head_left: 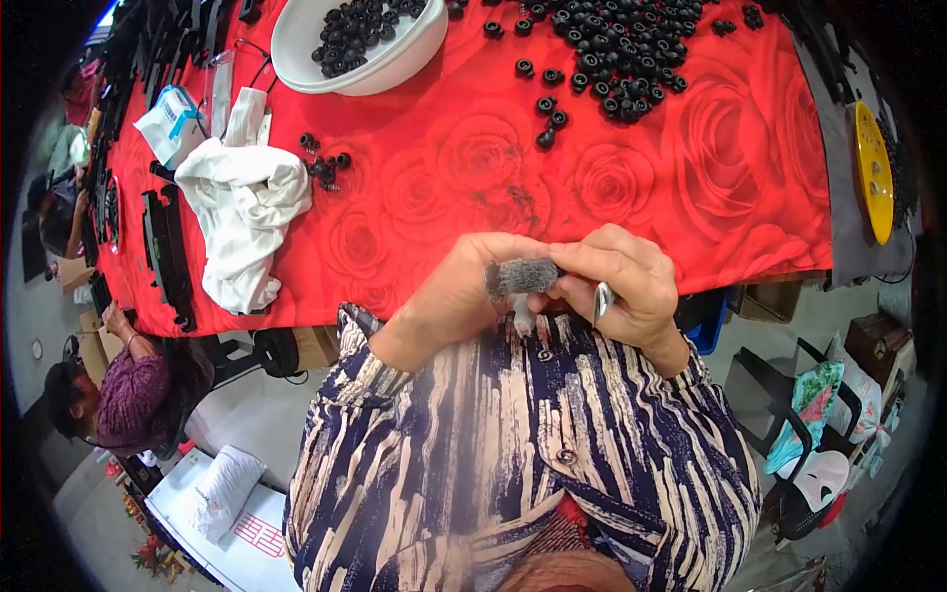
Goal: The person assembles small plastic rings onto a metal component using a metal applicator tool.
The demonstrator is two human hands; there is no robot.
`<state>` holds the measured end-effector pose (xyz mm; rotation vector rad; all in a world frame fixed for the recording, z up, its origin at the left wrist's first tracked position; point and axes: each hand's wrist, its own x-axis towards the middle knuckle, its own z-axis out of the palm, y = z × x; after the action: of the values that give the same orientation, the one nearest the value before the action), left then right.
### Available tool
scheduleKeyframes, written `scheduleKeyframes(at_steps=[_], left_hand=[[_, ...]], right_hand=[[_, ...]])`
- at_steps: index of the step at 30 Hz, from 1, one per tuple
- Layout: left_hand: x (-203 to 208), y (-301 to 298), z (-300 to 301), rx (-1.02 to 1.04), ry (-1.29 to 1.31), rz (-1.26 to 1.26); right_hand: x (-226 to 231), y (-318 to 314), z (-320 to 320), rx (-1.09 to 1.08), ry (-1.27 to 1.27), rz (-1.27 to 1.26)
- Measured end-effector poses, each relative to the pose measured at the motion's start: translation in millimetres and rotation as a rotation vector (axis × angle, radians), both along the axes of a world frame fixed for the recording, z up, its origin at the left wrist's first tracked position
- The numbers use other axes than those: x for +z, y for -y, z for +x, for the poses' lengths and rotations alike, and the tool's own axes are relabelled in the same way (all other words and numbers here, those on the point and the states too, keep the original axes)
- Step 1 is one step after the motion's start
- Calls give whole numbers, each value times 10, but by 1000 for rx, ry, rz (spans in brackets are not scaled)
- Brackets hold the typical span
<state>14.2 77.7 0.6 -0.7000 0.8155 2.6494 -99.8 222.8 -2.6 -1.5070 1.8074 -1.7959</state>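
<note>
Both my hands meet above the table's near edge, at my chest. My left hand is closed around a rough, fuzzy dark grey piece, whose exact kind I cannot make out. A small white bit shows just below it. The fingers of my right hand pinch together at the right end of the grey piece. A shiny metal tool sticks out of that hand, its other end hidden by the fingers. Dark crumbs lie on the red rose-patterned tablecloth beyond my hands.
A white bowl of small black knobs stands at the far left. Many similar black parts are heaped at the far right, several more nearer left. A white cloth lies left; a yellow tray sits right. Another person is at left.
</note>
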Motion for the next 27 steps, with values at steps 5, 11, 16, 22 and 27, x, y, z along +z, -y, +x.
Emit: scheduleKeyframes(at_steps=[5,11,16,22,27], left_hand=[[39,1,6,-4,-91,-15],[66,22,22,-93,-63,-113],[127,-55,52,-29,-108,-129],[159,-101,81,11,-105,-167],[159,-110,57,24,-111,-167]], right_hand=[[13,-50,34,-84,-95,-50],[0,-74,-13,27,-80,-59],[-11,-88,63,-69,-124,-84],[-13,-100,97,-153,-195,-122],[-39,-107,92,-172,-213,-134]])
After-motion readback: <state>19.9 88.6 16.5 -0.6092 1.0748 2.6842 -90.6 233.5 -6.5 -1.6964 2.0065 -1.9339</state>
